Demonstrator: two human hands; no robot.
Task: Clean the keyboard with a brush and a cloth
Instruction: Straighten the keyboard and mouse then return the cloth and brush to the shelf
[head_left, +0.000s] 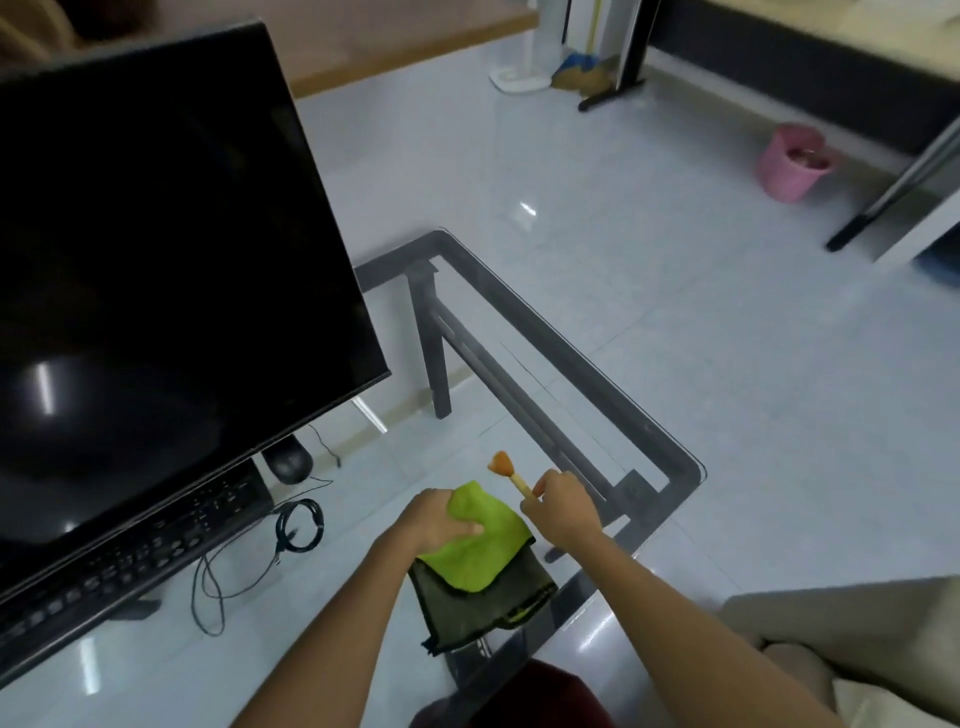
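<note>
The left hand grips the green cloth, fingers curled into its folds. Just right of them, the right hand pinches the brush handle, bristles pointing away. The keyboard lies well left, under the monitor.

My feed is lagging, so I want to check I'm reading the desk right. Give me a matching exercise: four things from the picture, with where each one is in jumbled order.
Things:
1. brush
2. cloth
3. keyboard
4. mouse

Places:
A. on the glass table, just past the keyboard's far end
B. pinched in the right hand
C. under the front edge of the monitor
D. gripped by the left hand

Pairs: 1-B, 2-D, 3-C, 4-A
</note>
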